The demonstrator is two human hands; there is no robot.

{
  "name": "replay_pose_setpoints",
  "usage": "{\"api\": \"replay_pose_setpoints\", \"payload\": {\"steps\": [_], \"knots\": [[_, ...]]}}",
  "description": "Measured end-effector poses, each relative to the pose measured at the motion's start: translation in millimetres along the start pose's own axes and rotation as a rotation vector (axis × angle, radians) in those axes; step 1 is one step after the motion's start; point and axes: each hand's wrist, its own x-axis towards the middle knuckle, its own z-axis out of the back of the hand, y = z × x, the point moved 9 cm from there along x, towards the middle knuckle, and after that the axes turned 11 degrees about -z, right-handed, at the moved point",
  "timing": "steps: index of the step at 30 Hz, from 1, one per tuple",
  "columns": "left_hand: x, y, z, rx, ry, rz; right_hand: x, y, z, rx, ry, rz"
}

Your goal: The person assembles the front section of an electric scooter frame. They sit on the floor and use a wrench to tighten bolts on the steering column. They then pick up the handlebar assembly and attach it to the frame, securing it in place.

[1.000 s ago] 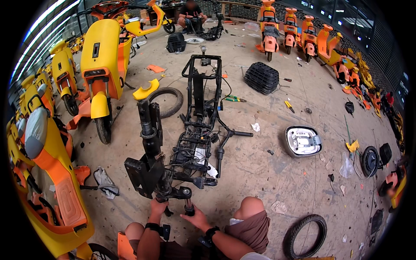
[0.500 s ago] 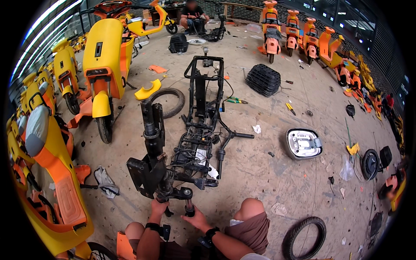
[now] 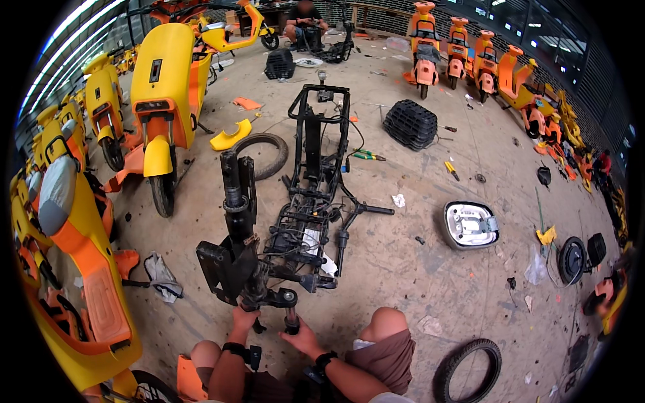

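View tilted slightly; fingers (image 3: 293,338) around fork (image 3: 274,297).

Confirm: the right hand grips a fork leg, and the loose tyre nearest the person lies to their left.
Wrong side: the head view shows that loose tyre lying to the person's right. The right hand does grip a fork leg.

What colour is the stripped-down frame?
The frame is mostly black, best seen in the head view.

Grey-brown floor (image 3: 403,289): bears stripped black metal frame (image 3: 312,151). Left of frame: black rubber tyre (image 3: 284,153), curved yellow plastic panel (image 3: 232,138) just beside it. Right: ribbed black plastic block (image 3: 410,125), yellow-handled tool (image 3: 451,170), rounded white-lined tub (image 3: 470,225), treaded second tyre (image 3: 495,356).
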Motion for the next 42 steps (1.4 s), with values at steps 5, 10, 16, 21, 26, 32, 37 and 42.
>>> {"api": "replay_pose_setpoints", "payload": {"steps": [5,10,16,21,26,32,37,42], "knots": [[-4,-15,-5,0.002,0.026,0.04,3,-5,1,0.002,-0.002,-0.008],[-6,-26,-7,0.036,0.041,0.026,2,-4,3,0.022,-0.013,0.003],[-4,-16,1,0.077,0.021,0.021,7,-4,-2,-0.036,-0.126,0.157],[-6,-24,2,0.05,-0.032,-0.027,5,0,2,0.005,-0.147,0.183],[-5,-23,-1,0.074,-0.027,-0.02,5,1,5,-0.021,-0.202,0.242],[-6,-31,-2,0.036,-0.027,-0.07,11,-8,-4,0.001,-0.046,0.126],[-4,-29,-2,0.054,-0.017,-0.071,11,-6,-2,0.017,-0.073,0.164],[-4,-28,-11,0.057,0.051,0.021,10,-4,6,0.069,-0.137,0.209]]}}
